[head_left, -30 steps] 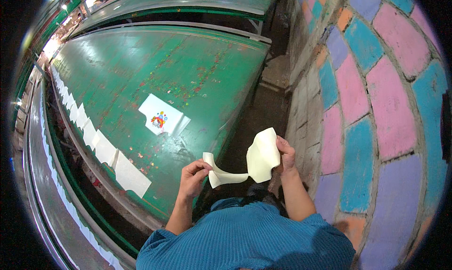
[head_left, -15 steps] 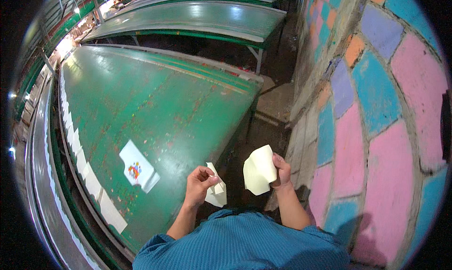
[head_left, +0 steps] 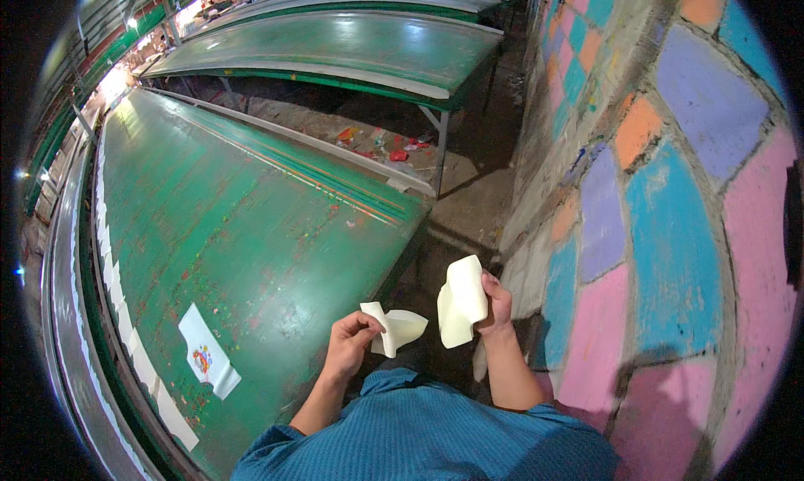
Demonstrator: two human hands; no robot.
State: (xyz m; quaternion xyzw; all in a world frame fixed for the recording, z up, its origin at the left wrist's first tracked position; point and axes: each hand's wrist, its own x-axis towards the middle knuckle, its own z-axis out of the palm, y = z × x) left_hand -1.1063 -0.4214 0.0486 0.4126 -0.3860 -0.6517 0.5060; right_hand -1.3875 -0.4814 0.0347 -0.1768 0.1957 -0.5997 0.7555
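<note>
Between finger and thumb, my left hand (head_left: 353,337) pinches a pale yellow cut fabric piece (head_left: 405,330), which curls out to the right. My right hand (head_left: 496,303) grips a bundle of similar pale yellow fabric pieces (head_left: 460,302) by its right side; how many layers it has I cannot tell. Both hands are in the air in front of my body, past the right edge of the green table (head_left: 276,255). On the table, left of my hands, lies a white fabric piece (head_left: 206,354) with a small colourful print, flat and apart from both hands.
Pale pieces (head_left: 138,355) line the table's left edge in a row. A second long green table (head_left: 335,49) stands beyond, with red and orange scraps (head_left: 399,155) on the floor beneath. A wall of painted pink, blue and purple stones (head_left: 662,255) rises close on my right.
The view has shifted forward along the table, so the printed piece appears lower and farther left. The fabric in my left hand has swung out to the right. Both hands keep their hold.
</note>
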